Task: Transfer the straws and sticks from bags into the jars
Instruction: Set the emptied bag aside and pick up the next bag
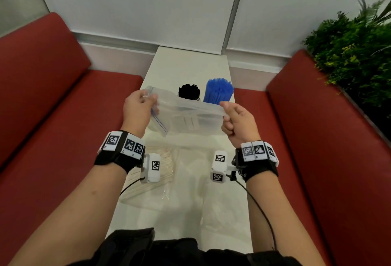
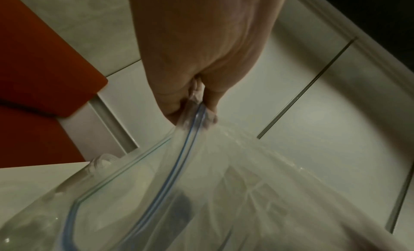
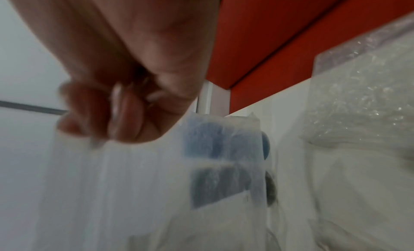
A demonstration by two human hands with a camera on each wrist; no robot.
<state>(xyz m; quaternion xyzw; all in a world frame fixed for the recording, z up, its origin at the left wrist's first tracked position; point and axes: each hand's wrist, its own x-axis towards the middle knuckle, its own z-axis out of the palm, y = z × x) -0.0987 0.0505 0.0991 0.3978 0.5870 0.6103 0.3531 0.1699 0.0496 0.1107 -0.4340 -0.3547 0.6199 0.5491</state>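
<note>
Both hands hold a clear zip bag (image 1: 186, 117) up above the white table (image 1: 186, 64). My left hand (image 1: 140, 105) pinches its blue-striped zip corner (image 2: 197, 113). My right hand (image 1: 234, 117) grips the bag's opposite edge (image 3: 100, 143) with curled fingers. The bag looks empty. Behind it stand a jar of black straws (image 1: 189, 91) and a jar of blue straws (image 1: 219, 90); in the right wrist view both show blurred through the plastic. A bag of wooden sticks (image 1: 156, 172) lies on the table under my left wrist.
Red benches (image 1: 53, 105) run along both sides of the narrow table. More crumpled clear plastic (image 1: 190, 181) lies on the table near me. A green plant (image 1: 355, 54) stands at the back right. White wall panels close off the far end.
</note>
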